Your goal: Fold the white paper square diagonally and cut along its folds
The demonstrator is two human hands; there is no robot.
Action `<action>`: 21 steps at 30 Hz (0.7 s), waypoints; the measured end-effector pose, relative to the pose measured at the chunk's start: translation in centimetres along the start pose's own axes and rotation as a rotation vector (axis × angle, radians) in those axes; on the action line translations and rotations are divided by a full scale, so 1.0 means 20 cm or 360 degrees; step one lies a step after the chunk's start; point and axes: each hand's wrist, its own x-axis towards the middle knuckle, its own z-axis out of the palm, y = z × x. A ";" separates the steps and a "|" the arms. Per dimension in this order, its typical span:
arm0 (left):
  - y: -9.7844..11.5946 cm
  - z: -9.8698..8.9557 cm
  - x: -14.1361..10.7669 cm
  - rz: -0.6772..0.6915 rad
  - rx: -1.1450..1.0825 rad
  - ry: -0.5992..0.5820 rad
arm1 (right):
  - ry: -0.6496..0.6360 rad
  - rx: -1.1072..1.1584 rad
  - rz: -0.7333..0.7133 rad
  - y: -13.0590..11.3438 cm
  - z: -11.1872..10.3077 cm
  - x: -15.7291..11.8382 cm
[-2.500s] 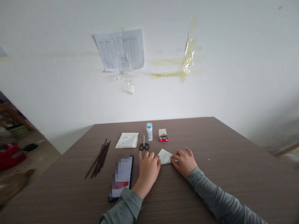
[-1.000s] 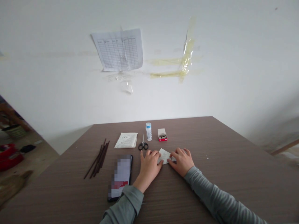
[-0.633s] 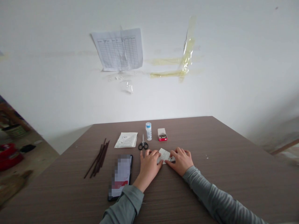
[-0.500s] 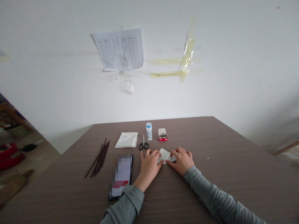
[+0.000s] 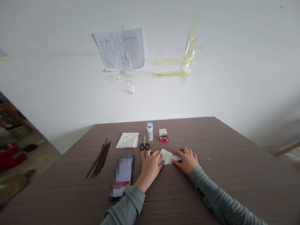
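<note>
A small folded white paper [image 5: 167,156] lay flat on a brown wood-grain table [image 5: 222,184], its right end hidden under the open right hand [image 5: 187,161], its left corner touching the open left hand [image 5: 150,172]. The hands were apart, neither gripping. Black-handled steel scissors [image 5: 144,146] lay just beyond.

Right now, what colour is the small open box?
The box is red and white, best in the head view.

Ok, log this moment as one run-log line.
left hand: touching small white paper | right hand: touching same paper | nearby: black-handled scissors | surface: brown table
</note>
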 end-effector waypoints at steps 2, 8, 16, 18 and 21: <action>0.00 0.00 0.00 -0.0015 -0.0007 -0.0029 | -0.0124 0.0021 0.0060 0.00 -0.03 0.01; 0.00 -0.02 0.01 -0.0033 -0.0047 -0.0097 | -0.0438 0.0093 0.0257 0.03 -0.11 0.06; 0.00 -0.02 0.01 -0.0027 -0.0031 -0.0092 | -0.0322 0.0049 0.0318 0.13 -0.11 0.07; 0.00 -0.02 0.01 -0.0031 -0.0031 -0.0096 | -0.0309 0.0043 0.0316 0.15 -0.10 0.06; 0.00 -0.02 0.00 -0.0033 -0.0043 -0.0092 | -0.0287 0.0065 0.0292 0.19 -0.08 0.06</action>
